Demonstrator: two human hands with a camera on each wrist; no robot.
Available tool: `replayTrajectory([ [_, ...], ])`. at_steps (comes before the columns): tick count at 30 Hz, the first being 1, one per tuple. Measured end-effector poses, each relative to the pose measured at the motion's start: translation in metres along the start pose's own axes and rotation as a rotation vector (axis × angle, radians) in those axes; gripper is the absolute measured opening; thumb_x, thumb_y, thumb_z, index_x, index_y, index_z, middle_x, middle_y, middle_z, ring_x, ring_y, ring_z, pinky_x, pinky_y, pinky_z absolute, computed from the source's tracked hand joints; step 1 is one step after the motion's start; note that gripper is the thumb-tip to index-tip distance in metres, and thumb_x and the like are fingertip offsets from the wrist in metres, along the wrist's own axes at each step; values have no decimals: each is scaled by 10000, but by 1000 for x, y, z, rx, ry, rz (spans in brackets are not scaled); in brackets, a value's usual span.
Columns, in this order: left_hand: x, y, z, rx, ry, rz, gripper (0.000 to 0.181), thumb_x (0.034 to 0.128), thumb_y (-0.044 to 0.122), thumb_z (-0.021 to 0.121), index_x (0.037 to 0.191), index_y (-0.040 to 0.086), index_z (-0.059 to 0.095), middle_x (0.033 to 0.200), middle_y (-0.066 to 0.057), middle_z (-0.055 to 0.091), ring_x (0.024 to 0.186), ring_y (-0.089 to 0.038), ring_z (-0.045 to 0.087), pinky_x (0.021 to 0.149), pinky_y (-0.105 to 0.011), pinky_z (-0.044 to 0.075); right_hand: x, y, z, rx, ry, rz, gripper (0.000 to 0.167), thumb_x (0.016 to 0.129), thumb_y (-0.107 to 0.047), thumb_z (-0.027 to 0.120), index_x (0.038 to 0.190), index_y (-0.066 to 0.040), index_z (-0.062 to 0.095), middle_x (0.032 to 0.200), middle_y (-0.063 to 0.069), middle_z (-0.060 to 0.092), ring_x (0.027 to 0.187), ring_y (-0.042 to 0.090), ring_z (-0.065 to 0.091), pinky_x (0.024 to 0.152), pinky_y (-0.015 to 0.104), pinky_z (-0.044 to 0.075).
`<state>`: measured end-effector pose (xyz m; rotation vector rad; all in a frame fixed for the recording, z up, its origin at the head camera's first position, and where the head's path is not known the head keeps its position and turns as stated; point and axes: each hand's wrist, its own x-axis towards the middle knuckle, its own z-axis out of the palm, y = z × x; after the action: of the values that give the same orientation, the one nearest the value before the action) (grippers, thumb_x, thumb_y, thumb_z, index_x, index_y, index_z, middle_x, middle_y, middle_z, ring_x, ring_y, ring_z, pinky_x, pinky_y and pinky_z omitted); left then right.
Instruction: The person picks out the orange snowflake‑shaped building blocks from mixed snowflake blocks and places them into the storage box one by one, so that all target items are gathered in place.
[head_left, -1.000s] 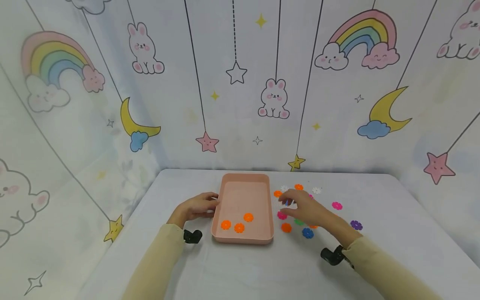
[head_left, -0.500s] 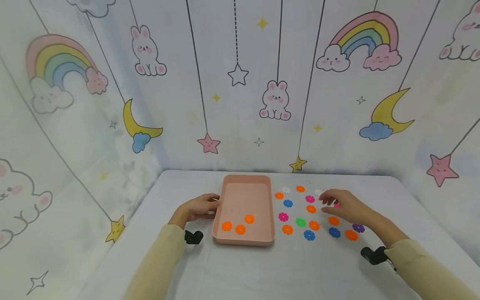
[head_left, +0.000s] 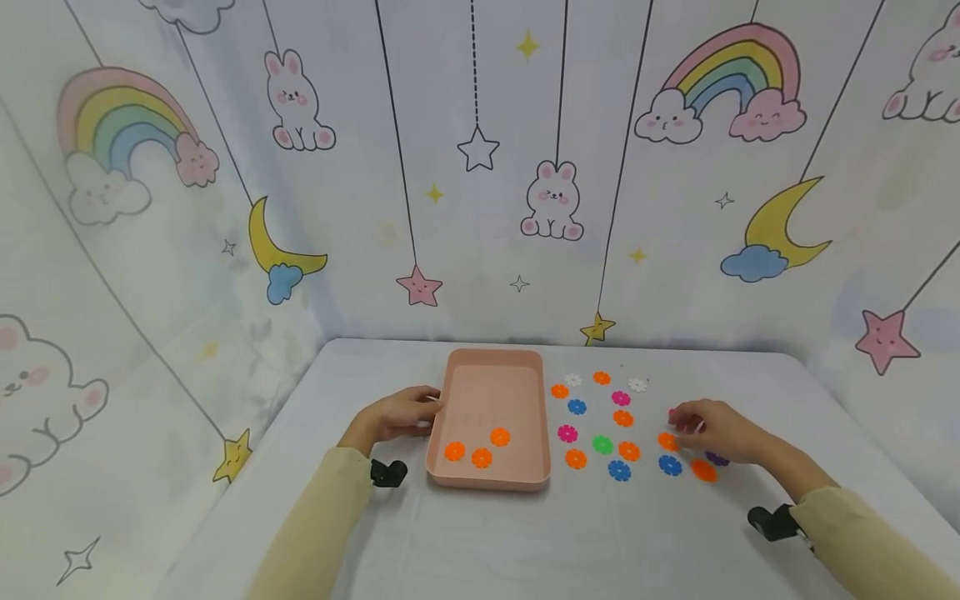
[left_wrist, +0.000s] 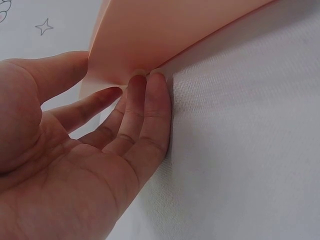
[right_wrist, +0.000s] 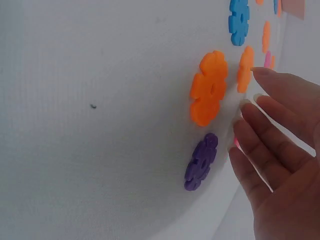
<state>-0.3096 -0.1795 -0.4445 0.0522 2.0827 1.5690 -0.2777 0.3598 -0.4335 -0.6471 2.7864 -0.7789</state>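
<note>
A pink rectangular tray [head_left: 491,392] lies on the table, three orange flower pieces [head_left: 482,458] in its near part. My left hand [head_left: 400,412] touches the tray's left side; in the left wrist view the fingertips of the left hand [left_wrist: 115,135] rest against its lower edge and the thumb against its wall. At the right, my right hand [head_left: 720,429] hovers beside an orange flower piece [head_left: 668,442], fingers slightly bent and nothing visibly held. The right wrist view has the right hand [right_wrist: 285,145] near an orange piece [right_wrist: 245,69], with a purple piece [right_wrist: 201,161] lower left.
Several flat flower pieces lie spread right of the tray, among them a green one [head_left: 602,444], a blue one [head_left: 619,471], a pink one [head_left: 567,433] and a white one [head_left: 637,385]. A patterned cloth wall [head_left: 480,217] stands behind the table.
My right hand has moved rightward from beside the tray, over the spread pieces, to the far-right ones. The left hand stays at the tray, and the three pieces inside lie as before.
</note>
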Motion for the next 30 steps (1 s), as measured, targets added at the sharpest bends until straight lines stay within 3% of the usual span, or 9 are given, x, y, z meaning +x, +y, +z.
replayTrajectory([
  [11,0,2,1,0,1,-13,475,1080,174,528,1507,-1,416,1482,-207,462,1178,-266,598,1074,-476,500,-1,1,1,33,-37,11,228,909,-167,775,1068,-30,688,941,5,627,894,194,567,730,222,539],
  [24,1,0,0,-1,8,-18,490,1068,168,551,1507,-4,418,1474,-207,470,1167,-265,609,1066,-479,506,-2,-2,-1,28,-51,9,215,913,-156,766,1057,-18,685,963,20,635,893,188,564,731,219,539],
  [30,1,0,0,-5,6,-21,491,1066,166,552,1507,-1,418,1478,-207,463,1165,-261,605,1067,-473,507,-1,1,1,28,-42,62,232,907,-168,777,1053,-21,673,954,17,627,899,203,563,721,216,540],
])
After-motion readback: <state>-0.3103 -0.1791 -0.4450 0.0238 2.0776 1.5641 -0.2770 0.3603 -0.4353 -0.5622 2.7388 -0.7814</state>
